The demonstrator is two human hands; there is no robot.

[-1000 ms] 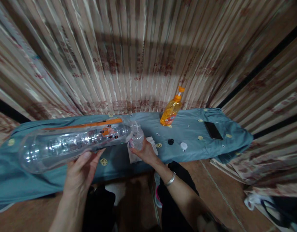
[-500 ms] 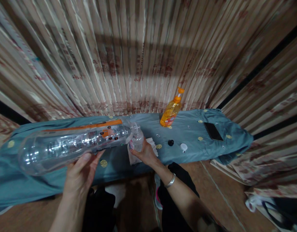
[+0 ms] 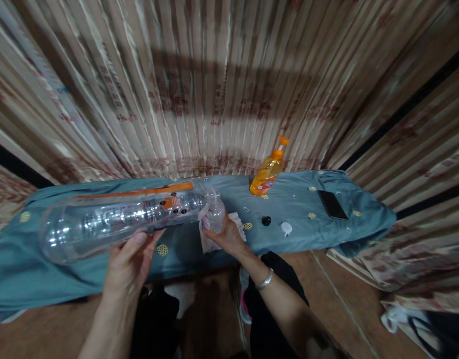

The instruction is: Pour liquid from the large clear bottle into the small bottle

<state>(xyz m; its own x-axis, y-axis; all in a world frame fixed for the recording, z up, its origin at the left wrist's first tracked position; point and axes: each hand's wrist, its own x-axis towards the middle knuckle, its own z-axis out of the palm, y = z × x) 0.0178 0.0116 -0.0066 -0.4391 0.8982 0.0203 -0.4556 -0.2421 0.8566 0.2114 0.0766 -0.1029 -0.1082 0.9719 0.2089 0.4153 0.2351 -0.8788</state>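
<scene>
My left hand point(image 3: 134, 257) is closed around the near side of a large clear plastic bottle point(image 3: 102, 224) with an orange-striped label. The bottle lies nearly level, its neck pointing right. In my right hand point(image 3: 227, 237) is a small clear plastic bottle point(image 3: 215, 214), its mouth up against the large bottle's neck; whether liquid passes between them I cannot tell. Beneath the small bottle a white cloth point(image 3: 210, 245) lies on the blue-green bed cover. To the right are a black cap point(image 3: 266, 220) and a white cap point(image 3: 286, 228).
An orange pump bottle point(image 3: 267, 172) stands toward the back of the patterned blue-green cover point(image 3: 188, 259). Farther right lies a dark phone point(image 3: 333, 205). Striped curtains point(image 3: 222, 99) hang close behind and at both sides. A bag point(image 3: 431, 329) sits at the lower right.
The large bottle has shifted slightly right and its base sits a little higher. Both hands keep their grips, and the whole view has moved slightly.
</scene>
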